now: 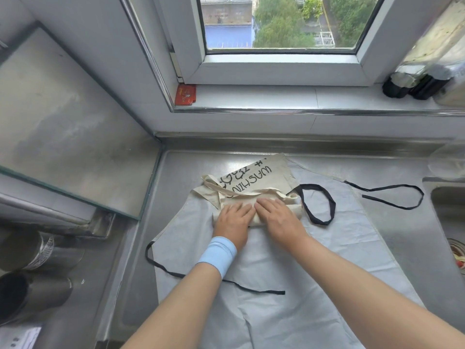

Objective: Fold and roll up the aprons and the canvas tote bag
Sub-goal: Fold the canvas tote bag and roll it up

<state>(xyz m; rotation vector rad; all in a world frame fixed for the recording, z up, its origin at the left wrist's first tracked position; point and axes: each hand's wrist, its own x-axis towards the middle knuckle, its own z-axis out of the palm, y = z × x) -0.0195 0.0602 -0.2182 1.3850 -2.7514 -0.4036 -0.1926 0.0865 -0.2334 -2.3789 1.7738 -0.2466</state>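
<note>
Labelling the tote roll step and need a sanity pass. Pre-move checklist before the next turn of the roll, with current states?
1. Hands on the roll: left hand and right hand press flat on the rolled end of the tote bag. ok
2. Unrolled part of the bag ahead lies flat. ok
3. Handles tidy: they cross the bag just ahead of the roll, and one loops past its left edge. not ok
4. Neck loop away from the roll: it lies right by the roll's right end and could get caught. not ok
5. Apron underneath not rolled in: the hands hide that edge. cannot tell
</note>
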